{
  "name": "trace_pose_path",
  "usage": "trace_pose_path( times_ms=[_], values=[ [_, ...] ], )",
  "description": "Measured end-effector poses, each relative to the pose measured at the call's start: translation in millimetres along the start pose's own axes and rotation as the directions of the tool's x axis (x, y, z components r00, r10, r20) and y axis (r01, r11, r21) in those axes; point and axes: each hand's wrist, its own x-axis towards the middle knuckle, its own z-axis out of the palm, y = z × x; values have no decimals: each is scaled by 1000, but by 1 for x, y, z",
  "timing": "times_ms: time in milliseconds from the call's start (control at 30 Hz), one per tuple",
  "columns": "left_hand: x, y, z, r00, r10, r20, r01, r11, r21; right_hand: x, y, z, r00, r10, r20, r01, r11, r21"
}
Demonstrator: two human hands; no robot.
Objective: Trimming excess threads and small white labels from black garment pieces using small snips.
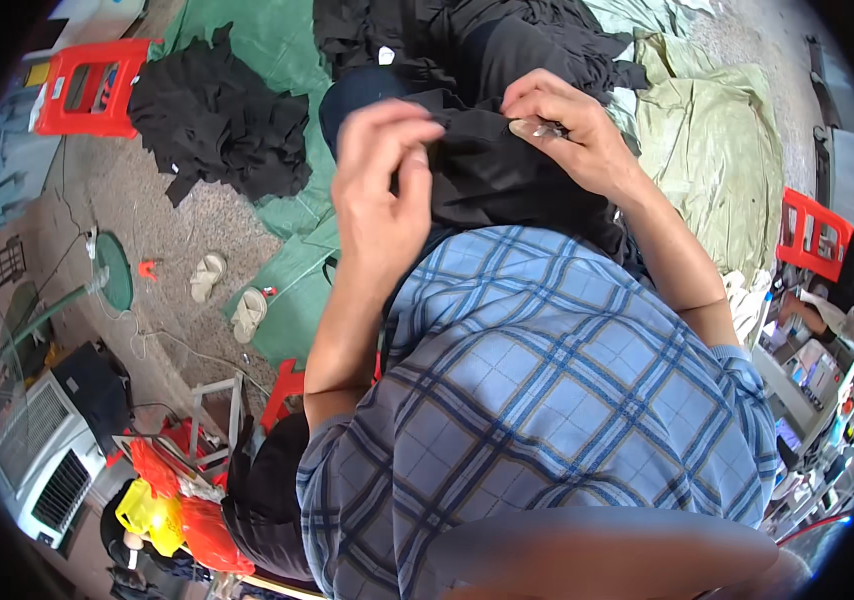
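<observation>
A black cloth garment (492,165) lies across my lap, bunched in front of the blue plaid shirt. My right hand (582,140) is closed at its upper right edge, fingertips pinching the fabric. Inside that same hand sits a small shiny metal tool (549,130); its shape is mostly hidden by the fingers, so its kind is unclear. My left hand (382,190) hovers at the garment's left side, fingers curved and thumb apart from them, slightly blurred. Nothing can be made out in it.
More black garments (547,50) are heaped just ahead, and another black pile (222,115) lies on green sheeting (292,200) at left. Red plastic stools (132,75) stand on both sides. Sandals (209,275), a fan (115,272) and a white air cooler (52,465) are on the left.
</observation>
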Motion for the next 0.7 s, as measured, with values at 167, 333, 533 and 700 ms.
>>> trace_pose_path(
  times_ms=[167, 333, 533, 700],
  values=[
    [-5, 8, 32, 820, -424, 384, 569, 678, -466, -9, 3, -2, 986, 167, 0, -166, 980, 112],
    [1, -5, 46, 718, -451, 530, 696, 432, -574, -11, 8, -2, 969, 237, 65, -245, 933, 263],
    [1, -19, 59, 518, -474, 712, 830, 78, -551, -17, -6, 16, 917, -388, 95, 372, 744, -555],
    [-4, -20, 58, 580, -491, 650, 757, 28, -653, -36, -8, 18, 905, -424, -12, 311, 681, -663]
  ],
)
